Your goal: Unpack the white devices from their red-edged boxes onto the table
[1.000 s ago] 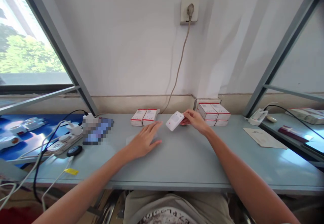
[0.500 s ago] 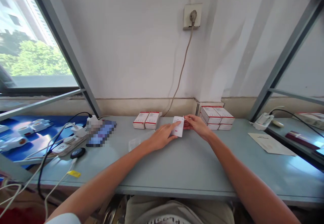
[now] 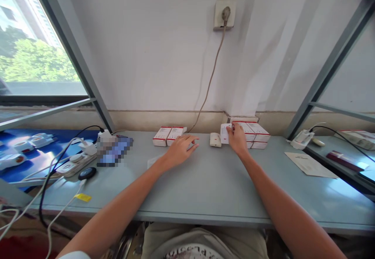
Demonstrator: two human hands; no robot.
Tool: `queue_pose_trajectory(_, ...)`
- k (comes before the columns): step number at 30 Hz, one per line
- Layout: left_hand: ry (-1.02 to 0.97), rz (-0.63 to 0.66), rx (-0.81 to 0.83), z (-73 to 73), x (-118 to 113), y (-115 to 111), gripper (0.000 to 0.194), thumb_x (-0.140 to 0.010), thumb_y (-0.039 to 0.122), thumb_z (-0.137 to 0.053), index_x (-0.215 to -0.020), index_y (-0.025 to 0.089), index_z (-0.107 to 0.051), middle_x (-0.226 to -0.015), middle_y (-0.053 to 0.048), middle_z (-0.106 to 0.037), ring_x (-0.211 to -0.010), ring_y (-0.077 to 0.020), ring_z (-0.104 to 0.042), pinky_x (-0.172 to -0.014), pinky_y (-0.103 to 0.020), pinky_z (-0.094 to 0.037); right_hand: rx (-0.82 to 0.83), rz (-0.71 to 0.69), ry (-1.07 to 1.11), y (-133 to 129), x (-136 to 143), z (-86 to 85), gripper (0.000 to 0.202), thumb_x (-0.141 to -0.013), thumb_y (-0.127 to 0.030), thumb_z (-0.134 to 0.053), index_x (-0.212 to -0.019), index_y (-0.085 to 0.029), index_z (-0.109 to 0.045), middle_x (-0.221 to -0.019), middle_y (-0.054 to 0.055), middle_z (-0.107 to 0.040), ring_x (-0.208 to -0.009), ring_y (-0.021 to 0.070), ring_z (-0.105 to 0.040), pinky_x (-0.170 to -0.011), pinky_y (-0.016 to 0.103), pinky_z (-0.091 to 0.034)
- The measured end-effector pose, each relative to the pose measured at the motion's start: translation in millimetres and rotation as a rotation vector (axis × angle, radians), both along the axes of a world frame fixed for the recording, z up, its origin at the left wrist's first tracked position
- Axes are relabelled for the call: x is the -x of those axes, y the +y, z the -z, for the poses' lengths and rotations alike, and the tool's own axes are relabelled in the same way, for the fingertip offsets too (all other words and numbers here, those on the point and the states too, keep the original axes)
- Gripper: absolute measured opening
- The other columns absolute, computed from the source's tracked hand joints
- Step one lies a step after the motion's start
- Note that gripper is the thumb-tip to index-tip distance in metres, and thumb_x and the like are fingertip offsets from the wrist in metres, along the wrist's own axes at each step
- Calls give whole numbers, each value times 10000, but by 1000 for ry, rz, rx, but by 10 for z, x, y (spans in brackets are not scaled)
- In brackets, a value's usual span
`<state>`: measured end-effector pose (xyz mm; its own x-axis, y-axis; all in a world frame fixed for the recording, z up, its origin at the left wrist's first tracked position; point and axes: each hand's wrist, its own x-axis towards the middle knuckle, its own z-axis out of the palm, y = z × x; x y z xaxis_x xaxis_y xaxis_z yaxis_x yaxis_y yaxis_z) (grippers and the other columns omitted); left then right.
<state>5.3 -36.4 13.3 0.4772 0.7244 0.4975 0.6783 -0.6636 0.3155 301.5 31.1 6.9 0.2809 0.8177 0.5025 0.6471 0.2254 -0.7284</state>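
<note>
My right hand (image 3: pixel 236 138) is closed on a white leaflet (image 3: pixel 224 134), held upright beside the right stack of red and white boxes (image 3: pixel 258 132). A small cream-white device (image 3: pixel 215 140) with a red mark lies on the desk just left of the leaflet. My left hand (image 3: pixel 182 149) hovers over the desk with its fingers apart and nothing in it. Behind it sit two red and white boxes (image 3: pixel 169 136) side by side. Part of a clear plastic piece (image 3: pixel 152 162) shows beside my left wrist.
At left on the grey desk (image 3: pixel 205 188) are a phone (image 3: pixel 114 152), a power strip (image 3: pixel 77 163), a black round object (image 3: pixel 87 173) and cables. A paper sheet (image 3: pixel 310 164) and white adapter (image 3: pixel 302 138) lie at right. Metal posts flank the desk.
My right hand has moved right with the white leaflet, towards the right stack. My left hand has let go of the leaflet. The cream-white device now shows on the desk.
</note>
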Motion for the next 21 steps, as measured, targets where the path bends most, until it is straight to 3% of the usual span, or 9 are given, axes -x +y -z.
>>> queue_pose_trajectory(4,-16,-29,16,25,147,7,366,-1153,467,-481,-1318,234,-709,-1191,-74,-771,-1151,-269,-685,-1105,-456,-498,128,82,-248,-40,80,21,550,-1109,-363,-418,-1600,-133,-513,-1490,288,-591,-1322,417,-650,-1112,556,-495)
queue_pose_trajectory(10,26,-51,65,-1,213,-11,363,-1142,441,-463,-1129,216,-748,-1076,-82,-766,-1035,-266,-677,-990,-427,-525,263,103,-202,53,109,79,462,-1110,-288,-408,-1468,-94,-626,-1379,293,-686,-1341,405,-655,-1143,532,-473)
queue_pose_trajectory(14,44,-42,108,-26,225,-2,337,-1130,423,-481,-1067,211,-735,-1064,-76,-759,-984,-256,-672,-912,-397,-527,324,12,-129,97,132,120,435,-1094,-319,-446,-1388,-91,-673,-1367,263,-723,-1334,372,-671,-1156,490,-482)
queue_pose_trajectory(19,66,-9,101,-11,233,-1,347,-1130,426,-469,-1050,211,-729,-1053,-79,-748,-978,-257,-662,-933,-402,-526,318,-188,-153,19,272,229,431,-1069,-339,-494,-1413,-129,-646,-1427,221,-710,-1373,338,-654,-1193,471,-474)
queue_pose_trajectory(21,62,-12,86,-7,240,1,348,-1132,422,-462,-1058,211,-729,-1065,-82,-749,-1001,-262,-657,-946,-408,-522,299,-210,-175,-33,312,190,439,-1060,-342,-516,-1423,-123,-631,-1471,235,-678,-1416,344,-625,-1204,479,-468)
